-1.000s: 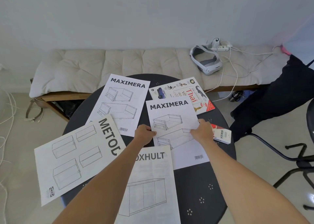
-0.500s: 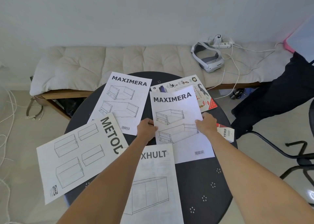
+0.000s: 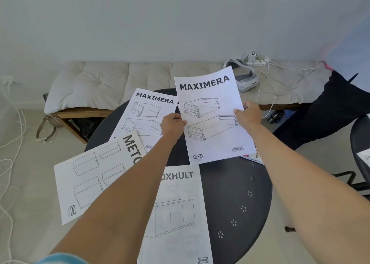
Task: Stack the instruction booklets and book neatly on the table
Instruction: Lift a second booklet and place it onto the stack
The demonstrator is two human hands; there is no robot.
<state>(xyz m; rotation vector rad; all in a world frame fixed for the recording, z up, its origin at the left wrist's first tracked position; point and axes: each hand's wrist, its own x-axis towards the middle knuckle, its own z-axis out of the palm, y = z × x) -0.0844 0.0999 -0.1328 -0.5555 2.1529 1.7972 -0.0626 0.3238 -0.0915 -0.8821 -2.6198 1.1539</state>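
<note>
The raised MAXIMERA booklet (image 3: 212, 115) is pinched at both edges by left hand (image 3: 172, 123) and right hand (image 3: 248, 114), likely for stacking; others lie at nine o'clock.

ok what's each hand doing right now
left hand: closed on the lifted MAXIMERA booklet, left edge
right hand: closed on the same booklet, right edge

Plain pale room, low cushioned bench along the far wall.

You face a bare white wall (image 3: 180, 19) in soft, even light. Against it stands a low wooden bench (image 3: 80, 113) topped with a tufted cream cushion (image 3: 112, 79); a white headset (image 3: 247, 79) and a power strip (image 3: 260, 62) with trailing cables lie at its right end. The floor (image 3: 24, 183) is pale, with white cords (image 3: 12, 135) looping at the left. A dark garment (image 3: 328, 111) hangs at the right, above a black chair base (image 3: 352, 181).
</note>
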